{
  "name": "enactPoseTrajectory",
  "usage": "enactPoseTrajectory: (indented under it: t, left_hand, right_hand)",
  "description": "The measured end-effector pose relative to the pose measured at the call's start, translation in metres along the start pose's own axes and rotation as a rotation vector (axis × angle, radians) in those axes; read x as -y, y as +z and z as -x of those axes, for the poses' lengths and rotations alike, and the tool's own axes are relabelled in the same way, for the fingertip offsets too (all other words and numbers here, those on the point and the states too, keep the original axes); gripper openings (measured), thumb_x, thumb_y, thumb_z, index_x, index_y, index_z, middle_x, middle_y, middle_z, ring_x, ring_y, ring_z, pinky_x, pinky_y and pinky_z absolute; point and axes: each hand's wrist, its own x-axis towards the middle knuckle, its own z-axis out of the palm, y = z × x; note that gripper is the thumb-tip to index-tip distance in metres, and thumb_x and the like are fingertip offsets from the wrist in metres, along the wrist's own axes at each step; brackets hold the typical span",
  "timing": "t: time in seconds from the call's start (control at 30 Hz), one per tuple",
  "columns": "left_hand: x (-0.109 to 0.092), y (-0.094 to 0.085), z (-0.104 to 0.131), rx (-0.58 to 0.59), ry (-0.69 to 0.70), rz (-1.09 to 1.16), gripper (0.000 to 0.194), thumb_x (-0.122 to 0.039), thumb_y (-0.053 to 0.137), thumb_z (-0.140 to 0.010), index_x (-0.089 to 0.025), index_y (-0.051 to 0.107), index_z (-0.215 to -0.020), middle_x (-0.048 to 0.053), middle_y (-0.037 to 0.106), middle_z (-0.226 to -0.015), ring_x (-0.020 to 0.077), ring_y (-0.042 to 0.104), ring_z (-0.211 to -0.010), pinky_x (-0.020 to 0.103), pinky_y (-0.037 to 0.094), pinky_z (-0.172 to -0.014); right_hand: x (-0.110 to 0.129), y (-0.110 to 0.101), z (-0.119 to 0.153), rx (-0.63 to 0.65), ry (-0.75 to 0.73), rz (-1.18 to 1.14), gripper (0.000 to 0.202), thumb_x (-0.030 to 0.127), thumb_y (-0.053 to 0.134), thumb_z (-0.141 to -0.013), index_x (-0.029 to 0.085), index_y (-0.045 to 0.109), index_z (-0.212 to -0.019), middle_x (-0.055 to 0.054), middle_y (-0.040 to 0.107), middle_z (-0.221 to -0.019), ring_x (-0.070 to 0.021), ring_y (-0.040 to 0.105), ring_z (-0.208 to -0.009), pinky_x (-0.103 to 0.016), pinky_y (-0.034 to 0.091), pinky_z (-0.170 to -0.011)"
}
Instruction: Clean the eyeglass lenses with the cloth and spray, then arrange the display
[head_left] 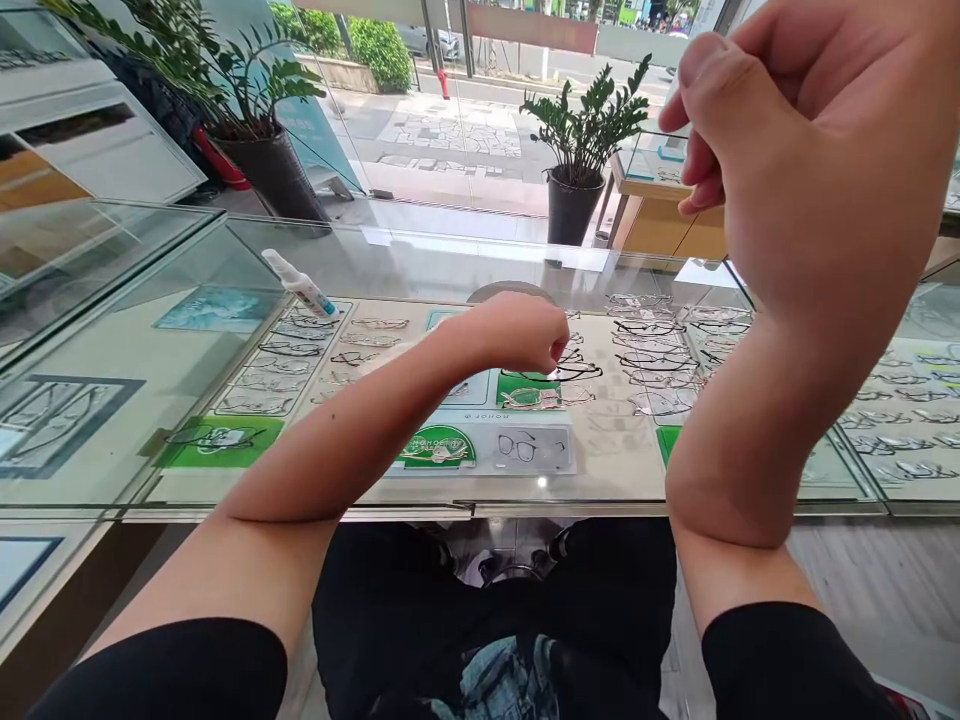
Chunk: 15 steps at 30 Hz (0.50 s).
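My left hand point(529, 332) is bent down at the wrist over the middle of the glass counter point(510, 507). Its fingers are curled in, and what they hold, if anything, is hidden. Just beneath it, eyeglasses point(574, 374) with dark frames show through the glass. A bit of white material point(379, 357) peeks out behind my left forearm. At upper right my right hand point(802, 130) is raised close to the camera, away from the counter. Its fingers and thumb curl loosely inward, with no object visible in them.
A white spray bottle point(300, 283) stands on the glass at left. Inside the case lie rows of eyeglasses point(652, 350) and a green display card point(435, 447). Potted plants point(574, 200) stand beyond the counter, by the window. More cases adjoin on both sides.
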Motion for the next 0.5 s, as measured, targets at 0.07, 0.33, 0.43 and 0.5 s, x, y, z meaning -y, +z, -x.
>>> enactPoseTrajectory:
  t: [0.07,0.33,0.43,0.5]
  left_hand:
    - [-0.003,0.006,-0.004,0.024,0.003,-0.034,0.023,-0.017,0.073,-0.085,-0.023,0.091,-0.098,0.01,0.084,-0.099,0.0247,0.069,-0.085,0.038,0.044,-0.074]
    - [-0.009,0.015,-0.012,0.076,-0.039,-0.082,0.026,-0.014,0.072,-0.087,-0.02,0.091,-0.103,0.015,0.086,-0.102,0.0264,0.071,-0.087,0.038,0.046,-0.075]
    - [-0.009,0.018,-0.015,0.095,-0.041,-0.094,0.027,-0.013,0.071,-0.087,-0.019,0.092,-0.102,0.015,0.085,-0.097,0.0263,0.069,-0.083,0.039,0.046,-0.074]
    - [-0.009,0.019,-0.016,0.1,-0.042,-0.101,0.027,-0.012,0.07,-0.087,-0.019,0.092,-0.103,0.016,0.084,-0.095,0.0267,0.069,-0.083,0.039,0.046,-0.074]
  right_hand:
    - [0.0,0.0,0.0,-0.002,0.002,0.004,0.025,0.029,0.066,-0.107,0.029,0.075,-0.083,-0.002,0.07,-0.084,-0.0215,0.062,-0.069,-0.042,0.051,-0.067]
    - [0.009,0.001,0.002,0.027,0.044,0.002,0.026,0.026,0.067,-0.106,0.024,0.073,-0.082,-0.003,0.071,-0.085,-0.0189,0.063,-0.069,-0.039,0.054,-0.065]
    - [0.01,0.002,0.002,0.028,0.063,0.021,0.029,0.03,0.068,-0.107,0.026,0.07,-0.078,-0.003,0.073,-0.087,-0.0187,0.064,-0.069,-0.039,0.054,-0.063]
    - [0.009,0.004,0.002,0.005,0.029,0.019,0.031,0.03,0.068,-0.105,0.027,0.07,-0.075,-0.003,0.073,-0.084,-0.0195,0.065,-0.067,-0.04,0.053,-0.061]
